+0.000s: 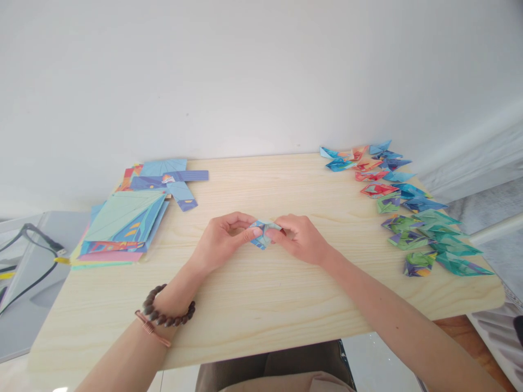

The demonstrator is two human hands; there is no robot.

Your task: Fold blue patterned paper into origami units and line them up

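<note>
A small folded origami paper, light blue with a pale pattern, is held just above the middle of the table. My left hand pinches its left side, thumb in front and fingers behind. On the opposite side my right hand grips it the same way, thumb pressed on the front. The fingers cover much of the paper, so its full shape is hidden. A dark reddish bit shows by my right fingers.
A stack of colored paper sheets lies at the left of the wooden table. Behind it are blue paper strips. Several folded paper pieces line the right side. A cable rests on a grey surface at far left.
</note>
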